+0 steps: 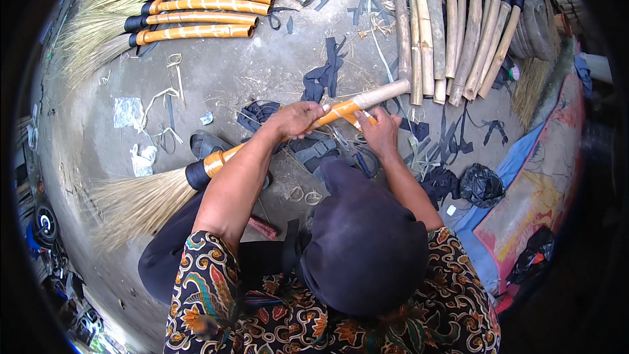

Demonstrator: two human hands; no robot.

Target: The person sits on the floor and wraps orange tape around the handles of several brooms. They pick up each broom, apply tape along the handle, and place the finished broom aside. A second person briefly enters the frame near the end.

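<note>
A broom lies slantwise across my lap, its straw bristles (141, 206) fanning out at the lower left and a black band (196, 175) binding their neck. Orange wrapping with pale stripes covers most of its bamboo handle (383, 95), whose far right end is bare. My left hand (298, 120) is closed around the wrapped part of the handle. Close to where the wrapping stops, my right hand (382, 132) pinches an orange strip (364, 118) that runs off the handle. My left forearm hides part of the handle.
Several orange-wrapped brooms (196, 33) lie side by side at the far left. Brooms with bare bamboo handles (452, 33) lie at the far right. Black cloth scraps (324, 72), a clear plastic piece (128, 112) and a black plastic bag (482, 185) are on the floor.
</note>
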